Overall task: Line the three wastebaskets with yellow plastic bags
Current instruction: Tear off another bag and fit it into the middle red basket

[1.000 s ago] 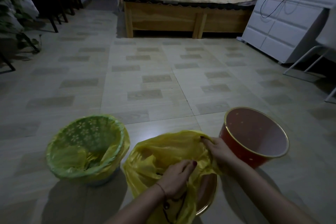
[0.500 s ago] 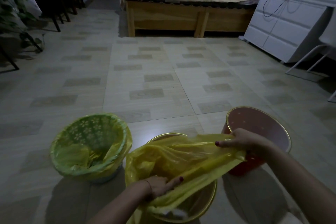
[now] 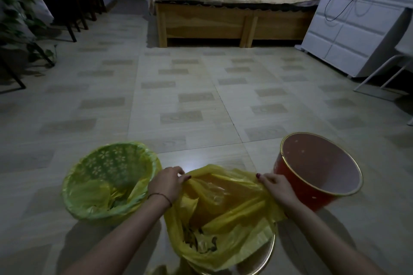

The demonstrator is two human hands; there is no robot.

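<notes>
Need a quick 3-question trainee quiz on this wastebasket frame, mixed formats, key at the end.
1. True or false: the green wastebasket already has a liner.
2. Which bin has no bag? A) red wastebasket B) green C) middle wastebasket
3. Fill in: the left hand and right hand both grip the ____ of the yellow bag.

Key: 1 true; 2 A; 3 rim.

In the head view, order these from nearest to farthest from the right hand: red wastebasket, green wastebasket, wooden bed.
From the right hand:
1. Red wastebasket, just beside it on the right.
2. Green wastebasket, on the left, past the left hand.
3. Wooden bed, far across the floor.
</notes>
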